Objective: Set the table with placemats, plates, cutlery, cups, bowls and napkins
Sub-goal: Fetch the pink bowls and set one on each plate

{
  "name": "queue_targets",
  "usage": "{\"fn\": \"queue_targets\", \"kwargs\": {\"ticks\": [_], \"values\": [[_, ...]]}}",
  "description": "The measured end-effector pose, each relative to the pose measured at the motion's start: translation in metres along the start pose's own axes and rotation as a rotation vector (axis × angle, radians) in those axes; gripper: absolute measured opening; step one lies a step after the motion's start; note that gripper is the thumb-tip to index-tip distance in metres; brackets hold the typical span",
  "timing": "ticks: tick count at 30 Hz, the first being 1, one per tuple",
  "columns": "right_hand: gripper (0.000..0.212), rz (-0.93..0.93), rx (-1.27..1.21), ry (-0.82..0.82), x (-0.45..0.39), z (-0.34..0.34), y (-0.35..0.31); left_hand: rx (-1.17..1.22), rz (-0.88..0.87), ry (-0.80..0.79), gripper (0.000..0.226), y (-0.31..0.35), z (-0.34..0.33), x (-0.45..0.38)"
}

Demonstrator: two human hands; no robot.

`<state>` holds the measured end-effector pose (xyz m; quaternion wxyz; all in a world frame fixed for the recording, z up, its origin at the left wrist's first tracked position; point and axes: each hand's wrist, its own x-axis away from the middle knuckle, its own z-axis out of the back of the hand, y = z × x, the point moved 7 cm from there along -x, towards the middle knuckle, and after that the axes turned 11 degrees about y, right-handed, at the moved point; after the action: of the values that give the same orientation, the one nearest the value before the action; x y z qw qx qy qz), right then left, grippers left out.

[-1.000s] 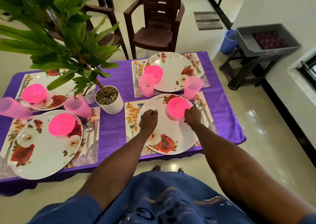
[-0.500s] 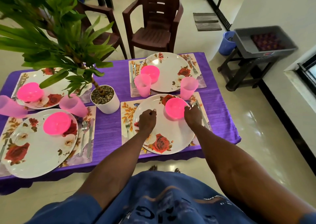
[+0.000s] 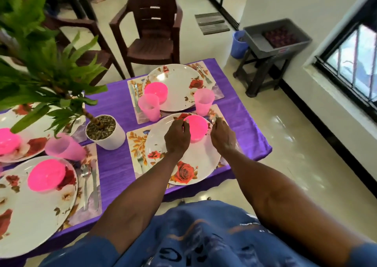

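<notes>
1. The near right plate (image 3: 195,164) sits on a placemat (image 3: 135,142), with a bowl (image 3: 196,128) at its far side.
2. Left hand (image 3: 176,138) is just left of that bowl, right hand (image 3: 223,137) just right.
3. A fork (image 3: 140,160) lies left of the plate.
4. Two cups (image 3: 149,107) (image 3: 203,101) stand behind it.
5. A potted plant (image 3: 106,132) stands further left.

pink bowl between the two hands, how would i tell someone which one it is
Go to the right end of the purple table, nearest the window. On the near plate there, the pink bowl sits at the far rim. It is the only bowl with the left hand and right hand either side.
</notes>
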<state>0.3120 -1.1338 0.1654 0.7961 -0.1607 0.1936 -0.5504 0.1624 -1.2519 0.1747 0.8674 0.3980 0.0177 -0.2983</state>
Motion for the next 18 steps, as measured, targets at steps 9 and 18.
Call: {"fn": "queue_targets", "kwargs": {"ticks": [9,18], "values": [[0.017,-0.153,0.054,0.097,0.005,0.027,0.053,0.187,-0.228,-0.288,0.026,0.075,-0.063,0.033],[0.024,-0.348,0.121,0.186,-0.045,0.068,0.160,0.169,-0.247,-0.389,0.030,0.134,-0.142,0.044]]}}
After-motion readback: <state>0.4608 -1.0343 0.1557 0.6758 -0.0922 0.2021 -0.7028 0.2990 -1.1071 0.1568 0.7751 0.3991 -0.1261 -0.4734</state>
